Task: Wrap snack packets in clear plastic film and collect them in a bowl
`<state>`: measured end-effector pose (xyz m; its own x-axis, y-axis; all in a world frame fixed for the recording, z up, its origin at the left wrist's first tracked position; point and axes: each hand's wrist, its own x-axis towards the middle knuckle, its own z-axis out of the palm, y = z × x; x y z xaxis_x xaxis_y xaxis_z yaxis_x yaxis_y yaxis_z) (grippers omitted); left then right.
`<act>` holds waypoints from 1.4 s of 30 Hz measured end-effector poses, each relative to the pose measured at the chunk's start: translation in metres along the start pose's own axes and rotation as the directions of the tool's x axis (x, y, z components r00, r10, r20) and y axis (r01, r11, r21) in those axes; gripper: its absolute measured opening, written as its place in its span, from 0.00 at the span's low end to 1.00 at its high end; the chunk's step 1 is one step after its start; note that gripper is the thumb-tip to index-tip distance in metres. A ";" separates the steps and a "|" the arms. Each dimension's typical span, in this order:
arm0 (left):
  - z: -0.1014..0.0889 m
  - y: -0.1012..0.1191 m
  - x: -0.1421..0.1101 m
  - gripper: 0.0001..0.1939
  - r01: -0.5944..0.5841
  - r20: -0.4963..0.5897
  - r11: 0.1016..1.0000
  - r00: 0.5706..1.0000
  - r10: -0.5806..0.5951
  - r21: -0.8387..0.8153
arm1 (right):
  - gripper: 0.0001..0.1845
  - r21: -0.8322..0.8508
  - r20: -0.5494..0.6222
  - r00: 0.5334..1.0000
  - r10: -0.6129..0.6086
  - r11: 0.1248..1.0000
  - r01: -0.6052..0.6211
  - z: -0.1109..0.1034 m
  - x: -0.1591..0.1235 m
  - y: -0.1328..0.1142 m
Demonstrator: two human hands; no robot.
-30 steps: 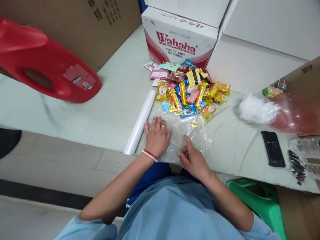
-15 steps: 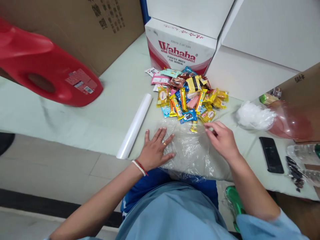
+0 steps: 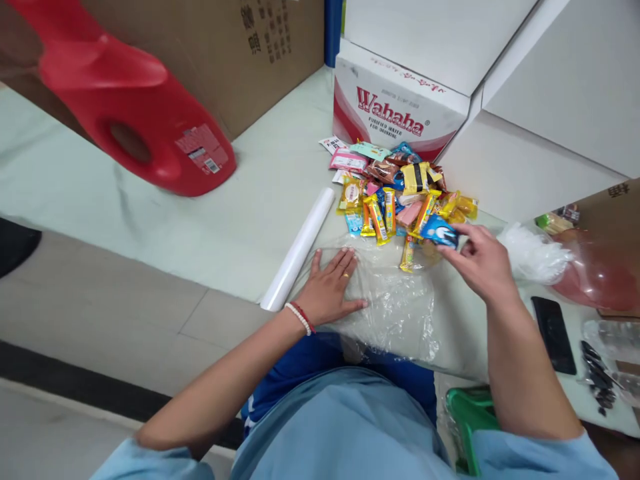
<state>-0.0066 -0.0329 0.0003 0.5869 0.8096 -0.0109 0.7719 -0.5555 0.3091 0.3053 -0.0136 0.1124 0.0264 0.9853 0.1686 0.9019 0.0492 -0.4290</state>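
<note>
My left hand (image 3: 333, 287) lies flat with its fingers spread on the left part of a clear plastic bag (image 3: 395, 307) at the table's front edge. Between the thumb and fingers of my right hand (image 3: 480, 260) is a blue snack packet (image 3: 439, 232), held at the near right side of a heap of wrapped snacks (image 3: 385, 173). A narrow yellow snack packet (image 3: 408, 253) rests at the far edge of the bag. Left of the bag, a white roll (image 3: 299, 250) lies slantwise on the table.
A red jug (image 3: 165, 127) stands at the left by a cardboard box (image 3: 200, 53). Behind the heap is a Wahaha water carton (image 3: 395, 107). To the right are a bundle of white plastic (image 3: 535, 253), a black phone (image 3: 553, 335) and a green stool (image 3: 473, 420).
My right hand has moved from the bag's edge to the heap and taken hold of the blue packet. My left hand stays on the bag. The view has shifted.
</note>
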 end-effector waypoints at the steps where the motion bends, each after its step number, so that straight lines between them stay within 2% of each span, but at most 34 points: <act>1: 0.000 0.001 0.004 0.48 0.004 -0.005 1.000 1.000 -0.004 -0.005 | 0.25 0.098 -0.009 1.000 0.029 0.995 -0.028 -0.005 -0.011 -0.005; 2: 0.000 0.001 0.008 0.48 0.004 -0.008 1.000 1.000 -0.005 -0.010 | 0.25 0.184 0.023 0.999 0.034 0.982 -0.037 -0.006 -0.023 -0.012; 4: 0.000 0.003 0.015 0.47 0.001 -0.008 1.000 1.000 -0.001 -0.019 | 0.24 0.282 0.163 0.986 -0.041 0.959 -0.007 0.004 -0.044 -0.031; 6: -0.002 0.002 0.016 0.47 -0.010 -0.014 0.999 1.000 0.010 -0.030 | 0.22 0.267 0.266 0.957 -0.114 0.963 0.040 0.028 -0.060 -0.046; 7: -0.002 0.001 0.015 0.46 -0.016 -0.019 0.999 1.000 0.015 -0.034 | 0.21 0.214 0.296 0.948 -0.112 0.976 0.049 0.042 -0.067 -0.050; 9: -0.004 -0.005 0.010 0.44 -0.020 -0.033 0.999 0.999 0.019 -0.033 | 0.21 0.072 0.353 0.934 -0.055 0.997 0.032 0.066 -0.077 -0.050; 11: -0.006 -0.012 0.003 0.40 -0.011 -0.048 1.000 0.999 0.010 -0.019 | 0.23 -0.021 0.418 0.909 0.004 1.000 0.005 0.079 -0.083 -0.044; 14: -0.006 -0.021 -0.006 0.35 0.003 -0.062 1.000 0.998 -0.002 0.011 | 0.25 0.071 0.487 0.872 -0.046 0.997 0.013 0.071 -0.077 -0.031; 15: -0.006 -0.022 -0.007 0.35 0.003 -0.063 1.000 0.998 -0.002 0.018 | 0.25 0.115 0.480 0.874 -0.070 0.993 0.017 0.063 -0.070 -0.029; 17: -0.005 -0.024 -0.008 0.36 0.001 -0.062 1.000 0.998 0.001 0.025 | 0.24 0.135 0.411 0.907 -0.089 0.990 0.036 0.045 -0.044 -0.027; 20: -0.005 -0.024 -0.006 0.38 -0.008 -0.049 1.000 0.999 0.009 0.026 | 0.19 -0.018 0.234 0.968 -0.092 0.995 0.099 0.030 0.017 -0.027; 22: -0.005 -0.023 -0.005 0.38 -0.009 -0.040 1.000 0.999 0.010 0.025 | 0.17 -0.141 0.146 0.988 -0.049 0.988 0.070 0.033 0.064 -0.026; 23: -0.005 -0.023 -0.005 0.38 -0.008 -0.039 1.000 0.999 0.009 0.024 | 0.18 -0.202 0.075 0.997 0.014 0.979 0.002 0.038 0.086 -0.026; 24: -0.006 -0.023 -0.005 0.38 -0.007 -0.039 1.000 0.999 0.008 0.021 | 0.21 -0.246 0.006 0.997 0.077 0.967 -0.073 0.045 0.107 -0.026; 26: -0.006 -0.023 -0.005 0.38 -0.005 -0.039 1.000 0.999 0.005 0.013 | 0.29 -0.295 -0.049 0.982 0.180 0.937 -0.186 0.059 0.142 -0.026; 28: -0.007 -0.023 -0.005 0.38 -0.002 -0.040 1.000 0.999 0.002 0.006 | 0.35 -0.322 -0.038 0.971 0.236 0.917 -0.235 0.068 0.163 -0.026; 30: -0.007 -0.023 -0.005 0.38 0.001 -0.043 1.000 0.999 -0.001 0.000 | 0.33 -0.336 -0.039 0.970 0.238 0.912 -0.237 0.068 0.168 -0.026; 32: -0.008 -0.023 -0.006 0.38 -0.001 -0.044 1.000 0.999 0.001 -0.007 | 0.29 -0.327 -0.095 0.978 0.187 0.922 -0.208 0.059 0.157 -0.027; 34: -0.009 -0.022 -0.006 0.38 -0.005 -0.039 1.000 0.999 0.004 -0.017 | 0.27 -0.295 -0.145 0.985 0.095 0.946 -0.135 0.043 0.128 -0.028; 35: -0.009 -0.022 -0.007 0.37 -0.006 -0.035 1.000 0.999 0.005 -0.023 | 0.27 -0.268 -0.131 0.990 0.044 0.960 -0.078 0.035 0.108 -0.030; 36: -0.009 -0.022 -0.007 0.37 -0.007 -0.032 1.000 0.999 0.006 -0.029 | 0.28 -0.230 -0.075 0.997 -0.009 0.973 -0.009 0.029 0.084 -0.032; 37: -0.010 -0.022 -0.007 0.37 -0.008 -0.031 0.999 0.999 0.006 -0.033 | 0.28 -0.181 0.036 0.997 -0.062 0.981 0.068 0.025 0.058 -0.035; 39: -0.009 -0.023 -0.007 0.37 -0.010 -0.035 0.999 0.999 0.008 -0.036 | 0.31 -0.078 0.307 0.941 -0.142 0.982 0.174 0.023 0.007 -0.041; 42: -0.008 -0.023 -0.007 0.38 -0.013 -0.039 1.000 0.999 0.012 -0.023 | 0.34 -0.103 0.522 0.850 -0.073 0.984 0.147 0.035 -0.048 -0.052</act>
<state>-0.0305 -0.0242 0.0012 0.5860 0.8097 0.0299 0.7587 -0.5613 0.3306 0.2422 -0.0577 0.0957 -0.2680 0.9191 -0.2889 0.9355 0.1766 -0.3059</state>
